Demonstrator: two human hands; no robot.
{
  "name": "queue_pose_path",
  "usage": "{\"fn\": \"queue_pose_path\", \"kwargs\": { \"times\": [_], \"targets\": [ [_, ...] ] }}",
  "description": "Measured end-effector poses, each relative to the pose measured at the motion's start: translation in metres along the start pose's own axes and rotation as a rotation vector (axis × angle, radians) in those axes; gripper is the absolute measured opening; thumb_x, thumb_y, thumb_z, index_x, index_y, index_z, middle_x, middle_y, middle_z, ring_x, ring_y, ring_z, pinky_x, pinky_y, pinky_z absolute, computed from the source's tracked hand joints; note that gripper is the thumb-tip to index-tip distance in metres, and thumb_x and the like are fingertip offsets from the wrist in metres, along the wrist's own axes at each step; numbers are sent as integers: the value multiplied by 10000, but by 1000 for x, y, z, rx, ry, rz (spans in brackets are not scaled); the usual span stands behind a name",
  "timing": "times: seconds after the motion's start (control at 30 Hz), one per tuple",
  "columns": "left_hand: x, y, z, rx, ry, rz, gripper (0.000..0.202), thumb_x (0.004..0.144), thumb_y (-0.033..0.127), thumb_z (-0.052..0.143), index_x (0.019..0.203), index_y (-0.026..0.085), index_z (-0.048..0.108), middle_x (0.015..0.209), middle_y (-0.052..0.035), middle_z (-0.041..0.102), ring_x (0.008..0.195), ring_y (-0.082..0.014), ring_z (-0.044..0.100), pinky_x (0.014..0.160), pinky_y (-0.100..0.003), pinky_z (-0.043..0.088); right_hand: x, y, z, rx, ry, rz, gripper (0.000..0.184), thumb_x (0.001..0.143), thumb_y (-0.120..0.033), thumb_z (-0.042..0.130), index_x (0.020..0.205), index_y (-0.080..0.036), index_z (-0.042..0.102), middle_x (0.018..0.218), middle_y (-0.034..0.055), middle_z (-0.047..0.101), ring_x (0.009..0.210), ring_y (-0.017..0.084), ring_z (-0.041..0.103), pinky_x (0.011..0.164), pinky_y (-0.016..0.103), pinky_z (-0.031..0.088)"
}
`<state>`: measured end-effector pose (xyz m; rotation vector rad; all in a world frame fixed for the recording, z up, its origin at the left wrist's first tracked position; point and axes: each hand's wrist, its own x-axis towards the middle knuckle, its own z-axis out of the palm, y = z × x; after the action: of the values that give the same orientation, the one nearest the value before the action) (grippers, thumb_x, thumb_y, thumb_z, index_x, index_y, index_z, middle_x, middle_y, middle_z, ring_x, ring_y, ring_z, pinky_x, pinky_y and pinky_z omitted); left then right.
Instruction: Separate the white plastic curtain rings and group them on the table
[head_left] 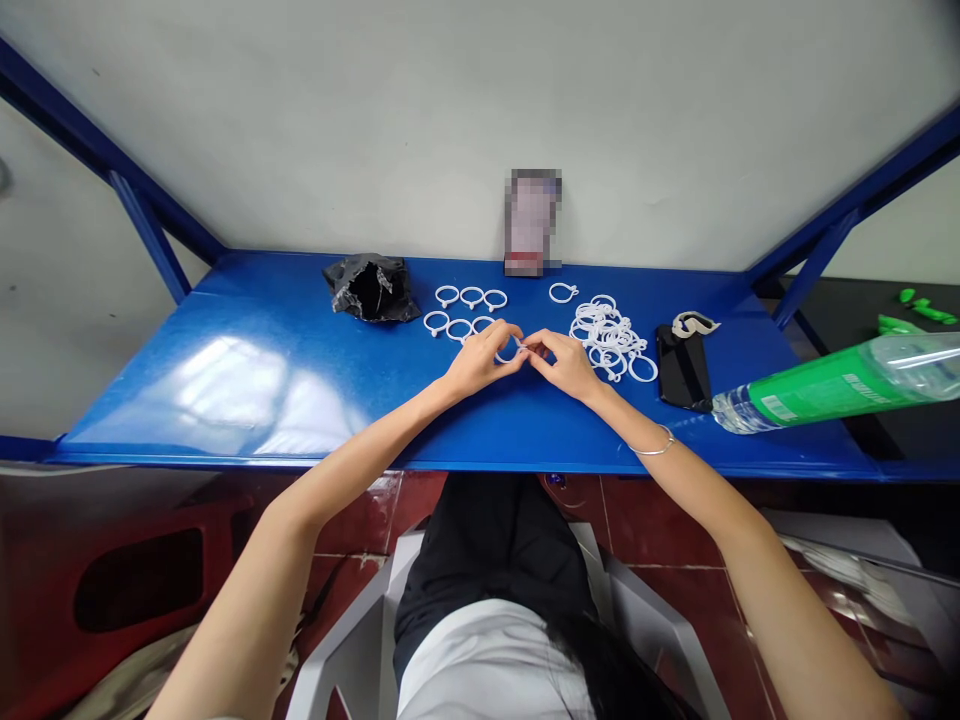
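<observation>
My left hand (480,358) and my right hand (566,362) meet over the middle of the blue table (300,370). Both pinch the same white plastic ring (512,350) between fingertips. Just behind my left hand lie several white rings set out in two neat rows (465,310). To the right of my right hand sits a loose heap of white rings (611,338). One single ring (562,292) lies apart, further back.
A crumpled black plastic bag (371,287) sits at the back left. A black phone (682,368) and a small beige piece (694,323) lie right of the heap. A green-labelled water bottle (832,385) lies at the right edge. A blurred upright object (532,222) stands against the wall.
</observation>
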<state>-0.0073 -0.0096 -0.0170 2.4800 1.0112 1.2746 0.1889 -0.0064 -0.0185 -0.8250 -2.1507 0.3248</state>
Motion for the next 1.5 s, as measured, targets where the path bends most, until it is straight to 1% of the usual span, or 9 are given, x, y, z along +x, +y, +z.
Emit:
{"fn": "queue_pose_path", "kwargs": {
  "times": [0.17,0.27,0.37,0.57,0.8,1.07,1.17,1.33,1.5],
  "targets": [
    [-1,-1,1,-36,-38,-110,330,903,458,601,1061,170,563,633,62,450,539,-81,450,513,-179,323,-1,-5,0,-15,97,-14,131,980,-318,525,949,-217,602,782,24,699,638,168,655,602,278,516],
    [-1,-1,1,-46,-42,-114,364,881,516,602,993,171,570,584,77,421,486,-68,409,483,-175,284,-1,-8,1,-22,132,-29,150,986,-333,516,928,-220,596,782,28,704,643,172,663,601,280,518],
    [-2,0,1,-22,-30,-108,376,861,545,598,918,175,571,543,82,417,450,-60,383,467,-178,258,-2,-10,2,-36,128,-39,157,988,-335,510,914,-222,589,783,34,705,630,172,660,592,285,516],
    [-3,3,3,5,27,-70,338,863,513,573,837,177,563,509,79,424,426,-56,380,462,-181,253,-3,-12,3,-36,157,-117,104,982,-273,502,919,-218,564,776,33,702,594,165,644,564,278,505],
    [-3,1,3,-17,24,-111,339,863,517,571,846,179,551,507,88,404,426,-56,375,461,-179,259,-3,-13,1,-20,103,-27,124,981,-315,518,950,-220,592,807,28,688,627,163,632,594,280,502],
    [-2,1,1,-14,17,-131,347,858,527,565,852,181,545,512,89,388,439,-58,376,464,-180,258,2,-19,-3,30,142,-14,90,951,-292,569,906,-220,600,900,56,672,676,168,605,618,308,520],
    [-2,2,1,1,4,-137,348,852,529,568,847,181,543,512,87,394,438,-58,376,463,-179,257,1,-19,-3,46,148,0,74,940,-272,575,891,-220,596,884,56,670,670,173,606,614,324,516],
    [-3,3,2,6,8,-105,332,858,511,574,847,181,546,518,82,415,435,-57,385,459,-180,249,-2,-15,1,40,143,-27,86,949,-253,547,867,-227,537,851,47,669,672,170,624,609,309,508],
    [-4,2,3,10,9,-74,333,866,508,568,846,176,551,528,73,447,435,-57,402,455,-178,249,-4,-11,5,73,123,-62,95,978,-262,490,888,-236,479,856,45,669,735,181,656,631,297,514]
  ]
}}
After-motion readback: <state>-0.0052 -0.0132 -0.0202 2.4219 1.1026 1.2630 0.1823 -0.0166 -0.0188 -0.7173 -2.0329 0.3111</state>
